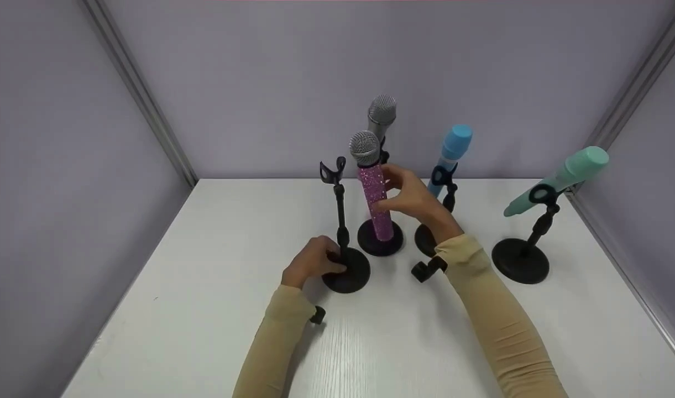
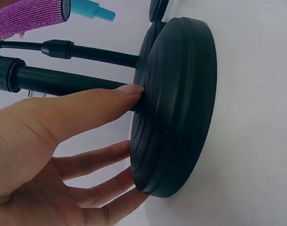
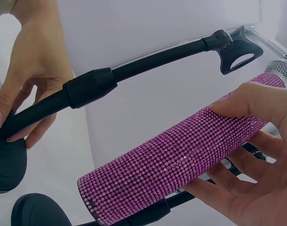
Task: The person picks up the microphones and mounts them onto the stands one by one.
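Note:
A microphone with a pink, rhinestone-studded handle (image 1: 373,185) and silver mesh head leans in my right hand (image 1: 420,202), which grips it between thumb and fingers. Its lower end hangs above the table, as the right wrist view shows. To its left stands a black desktop microphone stand (image 1: 340,213) with an unoccupied clip on top. My left hand (image 1: 312,260) holds that stand by its round base (image 2: 176,108), thumb on the upper face near the pole and the other fingers at the rim. The clip (image 3: 240,52) lies close to the pink microphone in the right wrist view.
Behind the pink microphone, a silver microphone (image 1: 382,113) sits in another stand. A blue microphone (image 1: 456,143) and a mint-green microphone (image 1: 577,166) rest tilted in stands to the right. Grey panels (image 1: 271,88) enclose the white table (image 1: 221,237) at the back and sides.

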